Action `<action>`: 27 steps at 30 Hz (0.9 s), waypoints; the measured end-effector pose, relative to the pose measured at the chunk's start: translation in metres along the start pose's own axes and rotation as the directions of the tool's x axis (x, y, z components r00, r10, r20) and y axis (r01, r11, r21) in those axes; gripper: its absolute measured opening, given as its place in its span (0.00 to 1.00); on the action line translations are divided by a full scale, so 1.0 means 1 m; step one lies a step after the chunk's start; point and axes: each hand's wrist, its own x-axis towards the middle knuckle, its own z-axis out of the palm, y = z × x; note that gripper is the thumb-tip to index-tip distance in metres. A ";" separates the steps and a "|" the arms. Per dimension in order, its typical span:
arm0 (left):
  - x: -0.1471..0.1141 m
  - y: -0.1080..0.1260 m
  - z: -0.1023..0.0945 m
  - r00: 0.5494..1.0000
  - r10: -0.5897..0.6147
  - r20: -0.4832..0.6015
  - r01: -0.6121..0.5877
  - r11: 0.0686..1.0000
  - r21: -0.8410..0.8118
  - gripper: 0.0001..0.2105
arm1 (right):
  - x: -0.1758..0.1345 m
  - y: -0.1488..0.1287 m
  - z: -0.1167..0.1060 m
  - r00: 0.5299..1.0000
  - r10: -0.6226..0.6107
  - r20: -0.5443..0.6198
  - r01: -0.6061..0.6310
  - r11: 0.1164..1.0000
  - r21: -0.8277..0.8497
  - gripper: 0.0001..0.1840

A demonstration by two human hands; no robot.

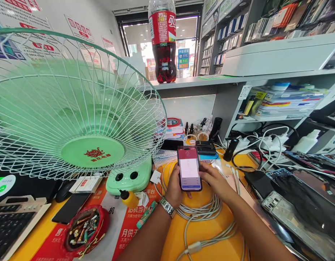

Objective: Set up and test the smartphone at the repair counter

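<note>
Upright in front of me is a smartphone [189, 168] with a dark frame, its lit screen showing a red top, a white panel and a blue strip at the bottom. My left hand [175, 186] is closed around its left side and lower back; a wristwatch [167, 207] with a metal band sits on that wrist. My right hand [215, 179] is at the phone's right edge, fingers bent over it near the screen. Part of the right fingers overlaps the phone's border. Beneath both hands lies a coiled pale cable [200, 214] on the yellow desk.
A green fan [92, 150] fills the left, beside a red ashtray [86, 232] and a keyboard [12, 221]. A yellow bottle [128, 198] stands nearby. Opened devices [300, 214] and tangled white cables [271, 143] crowd the right. A cola bottle [163, 43] stands on the ledge.
</note>
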 end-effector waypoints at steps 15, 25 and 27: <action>-0.003 0.001 -0.001 0.999 0.050 -0.016 -0.048 0.995 0.086 0.18 | 0.005 0.007 0.004 0.997 -0.032 -0.064 0.026 0.996 -0.087 0.19; -0.004 0.001 -0.002 0.998 0.051 -0.039 -0.047 0.993 0.105 0.19 | -0.005 0.017 0.012 0.991 -0.018 -0.132 0.007 0.996 -0.088 0.20; -0.004 0.000 -0.003 0.998 0.062 -0.029 -0.059 0.995 0.081 0.19 | -0.005 0.017 0.012 0.991 0.023 -0.131 -0.026 0.999 -0.023 0.19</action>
